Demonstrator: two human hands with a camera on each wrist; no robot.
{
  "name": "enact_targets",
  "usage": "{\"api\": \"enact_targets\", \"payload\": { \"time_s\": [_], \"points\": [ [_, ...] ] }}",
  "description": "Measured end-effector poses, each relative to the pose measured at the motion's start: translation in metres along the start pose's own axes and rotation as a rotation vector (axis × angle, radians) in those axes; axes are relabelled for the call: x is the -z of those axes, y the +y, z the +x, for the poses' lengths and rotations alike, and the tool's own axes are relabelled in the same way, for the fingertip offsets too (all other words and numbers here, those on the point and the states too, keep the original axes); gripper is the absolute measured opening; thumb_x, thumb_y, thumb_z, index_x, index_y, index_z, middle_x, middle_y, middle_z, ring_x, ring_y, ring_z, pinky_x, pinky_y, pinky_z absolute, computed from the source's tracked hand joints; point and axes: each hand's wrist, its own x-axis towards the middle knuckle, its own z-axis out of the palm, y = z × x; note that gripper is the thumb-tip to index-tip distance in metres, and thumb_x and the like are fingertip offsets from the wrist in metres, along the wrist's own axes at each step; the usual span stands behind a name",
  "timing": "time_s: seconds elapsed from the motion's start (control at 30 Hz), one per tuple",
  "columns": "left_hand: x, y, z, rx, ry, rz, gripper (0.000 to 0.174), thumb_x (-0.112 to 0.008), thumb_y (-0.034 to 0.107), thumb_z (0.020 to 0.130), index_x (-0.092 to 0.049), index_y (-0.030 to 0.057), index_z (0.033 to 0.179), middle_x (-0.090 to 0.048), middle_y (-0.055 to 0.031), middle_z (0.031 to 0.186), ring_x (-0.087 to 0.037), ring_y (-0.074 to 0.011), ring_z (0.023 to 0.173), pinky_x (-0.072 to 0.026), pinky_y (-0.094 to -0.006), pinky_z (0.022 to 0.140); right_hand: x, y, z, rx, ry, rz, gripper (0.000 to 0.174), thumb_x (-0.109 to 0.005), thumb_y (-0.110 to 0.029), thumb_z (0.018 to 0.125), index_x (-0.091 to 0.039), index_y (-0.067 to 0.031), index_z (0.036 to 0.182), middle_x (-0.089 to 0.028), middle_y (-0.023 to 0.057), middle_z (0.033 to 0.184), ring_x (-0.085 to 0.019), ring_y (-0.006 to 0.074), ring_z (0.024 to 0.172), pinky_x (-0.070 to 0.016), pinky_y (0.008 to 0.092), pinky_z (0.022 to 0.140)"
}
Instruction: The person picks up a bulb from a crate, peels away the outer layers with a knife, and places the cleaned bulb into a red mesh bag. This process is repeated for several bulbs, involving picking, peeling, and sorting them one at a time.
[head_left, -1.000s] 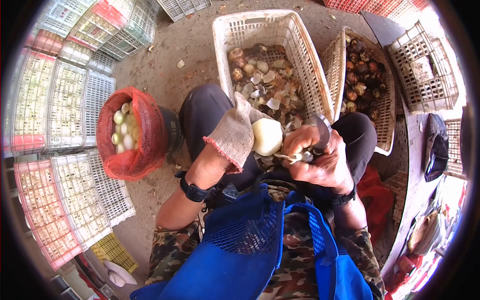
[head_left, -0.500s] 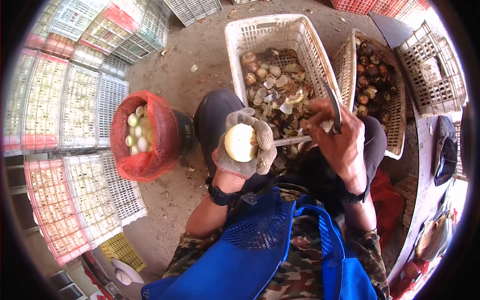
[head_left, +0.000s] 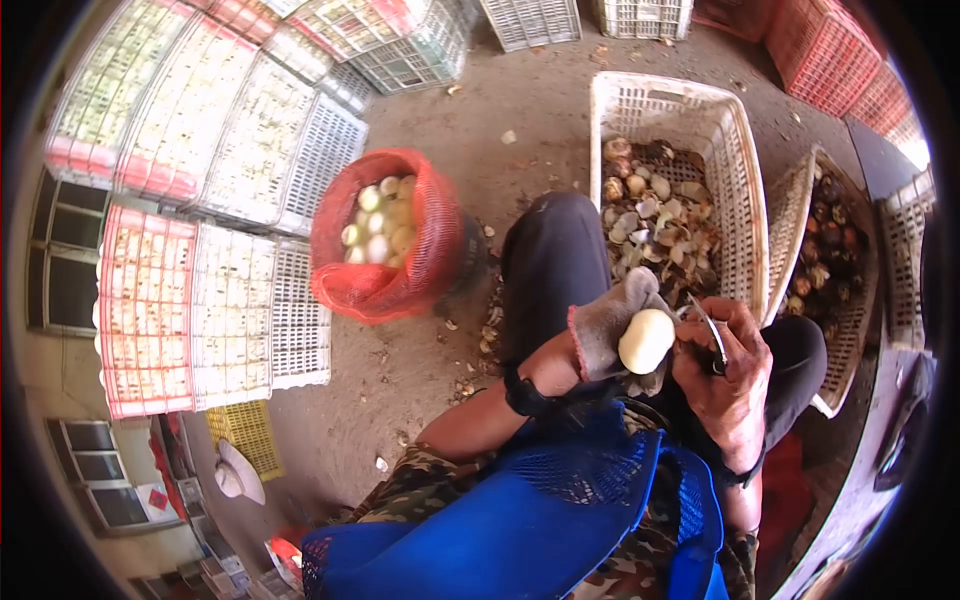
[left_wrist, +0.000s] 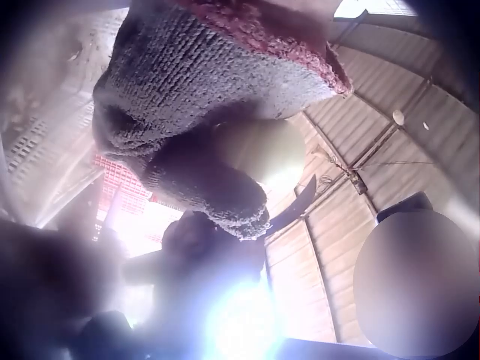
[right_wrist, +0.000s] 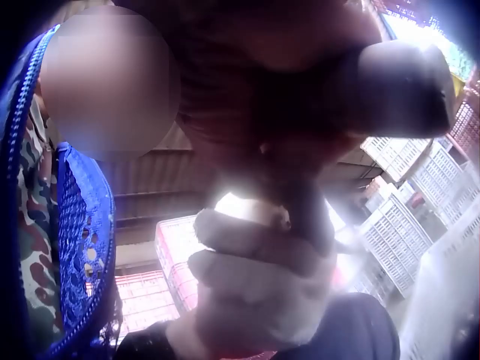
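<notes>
Item: my gloved left hand (head_left: 608, 325) cups peeled bulb (head_left: 646, 341); right hand (head_left: 727, 385) grips knife (head_left: 709, 334) against it; crate rim (head_left: 752, 222) just beyond.

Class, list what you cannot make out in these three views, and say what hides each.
Knife: head view, mostly hidden in the right hand's grip.
Peeled tuber: left wrist view, blurred, half covered by the gloved left hand.
Knife, right wrist view: lost in glare and blur.
</notes>
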Motion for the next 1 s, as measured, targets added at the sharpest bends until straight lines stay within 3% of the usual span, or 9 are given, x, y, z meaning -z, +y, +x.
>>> {"api": "enact_targets", "payload": {
  "time_s": [0.13, 0.23, 0.33, 0.37, 0.57, 0.63, 0.83, 0.9, 1.0],
  "points": [
    [-0.005, 0.007, -0.006, 0.023, 0.020, 0.049, 0.057, -0.050, 0.049, 0.095, -0.060, -0.0069, 0.104, -0.064, -0.0187, 0.072, -0.062, -0.0268, 0.054, -0.0507, -0.0340, 0.045, -0.001, 0.004, -0.005, 0.044, 0.048, 0.003, 0.021, -0.068, 0.003, 0.073, -0.065, -0.0024, 0.093, -0.065, 0.0118, 0.099, -0.068, 0.0244, 0.080, -0.0552, 0.0337, 0.070],
    [-0.010, 0.019, -0.014, 0.058, 0.066, 0.121, 0.066, -0.048, 0.053, 0.095, -0.063, -0.0109, 0.097, -0.065, -0.0204, 0.067, -0.062, -0.0268, 0.050, -0.0496, -0.0331, 0.041, 0.001, 0.004, -0.010, -0.169, 0.267, 0.407, 0.014, -0.066, 0.003, 0.076, -0.064, -0.0010, 0.089, -0.065, 0.0105, 0.098, -0.064, 0.0180, 0.079, -0.0529, 0.0306, 0.071],
    [-0.013, 0.057, -0.031, 0.099, 0.229, 0.369, 0.075, -0.046, 0.057, 0.095, -0.067, -0.0148, 0.091, -0.066, -0.0222, 0.062, -0.062, -0.0269, 0.045, -0.0486, -0.0322, 0.038, 0.025, 0.011, -0.011, -0.154, 0.304, 0.189, 0.005, -0.068, -0.002, 0.082, -0.063, -0.0002, 0.083, -0.064, 0.0114, 0.095, -0.060, 0.0166, 0.082, -0.0481, 0.0307, 0.077],
    [-0.014, 0.076, -0.047, 0.044, 0.475, 0.543, 0.086, -0.032, 0.063, 0.096, -0.067, -0.0148, 0.090, -0.065, -0.0211, 0.061, -0.060, -0.0254, 0.044, -0.0489, -0.0301, 0.040, 0.033, 0.013, -0.013, -0.166, 0.297, 0.156, 0.007, -0.069, -0.004, 0.083, -0.063, -0.0005, 0.082, -0.064, 0.0115, 0.094, -0.060, 0.0168, 0.083, -0.0470, 0.0309, 0.079],
    [0.001, 0.187, -0.069, -0.347, 1.111, 1.793, 0.069, -0.036, 0.053, 0.097, -0.065, -0.0094, 0.087, -0.067, -0.0234, 0.071, -0.064, -0.0281, 0.055, -0.0528, -0.0327, 0.047, 0.085, 0.033, -0.031, -0.159, 0.410, -0.036, 0.012, -0.072, -0.006, 0.082, -0.064, 0.0005, 0.076, -0.067, 0.0108, 0.085, -0.065, 0.0221, 0.085, -0.0513, 0.0359, 0.077],
    [0.014, 0.187, -0.052, -0.428, 1.116, 1.958, 0.064, -0.037, 0.049, 0.097, -0.064, -0.0076, 0.086, -0.067, -0.0242, 0.074, -0.065, -0.0290, 0.058, -0.0540, -0.0335, 0.050, 0.111, 0.056, -0.046, -0.127, 0.448, -0.214, 0.010, -0.079, -0.006, 0.079, -0.070, -0.0019, 0.080, -0.070, 0.0103, 0.085, -0.068, 0.0232, 0.082, -0.0527, 0.0351, 0.075],
    [-0.013, 0.106, -0.002, -0.733, 0.816, 1.704, 0.048, -0.041, 0.038, 0.099, -0.062, -0.0023, 0.084, -0.068, -0.0265, 0.084, -0.068, -0.0317, 0.069, -0.0579, -0.0361, 0.057, 0.173, 0.115, -0.098, -0.742, 0.724, -0.171, 0.010, -0.071, -0.011, 0.086, -0.071, -0.0013, 0.088, -0.072, 0.0124, 0.088, -0.069, 0.0207, 0.077, -0.0533, 0.0336, 0.070],
    [-0.019, 0.072, 0.014, -0.689, 0.659, 1.480, 0.043, -0.042, 0.034, 0.099, -0.061, -0.0005, 0.083, -0.069, -0.0272, 0.088, -0.069, -0.0326, 0.072, -0.0592, -0.0369, 0.059, 0.191, 0.164, -0.126, -0.622, 0.627, -0.441, 0.013, -0.067, -0.012, 0.086, -0.072, -0.0017, 0.094, -0.072, 0.0133, 0.088, -0.068, 0.0209, 0.073, -0.0528, 0.0330, 0.068],
    [-0.016, 0.023, 0.032, -0.526, 0.510, 1.179, 0.037, -0.044, 0.029, 0.100, -0.060, 0.0022, 0.081, -0.069, -0.0284, 0.093, -0.071, -0.0340, 0.078, -0.0611, -0.0382, 0.063, 0.207, 0.195, -0.133, -0.814, 0.459, -0.457, 0.018, -0.068, -0.017, 0.085, -0.073, -0.0008, 0.090, -0.070, 0.0133, 0.081, -0.068, 0.0187, 0.071, -0.0528, 0.0329, 0.067]
  ]
}}
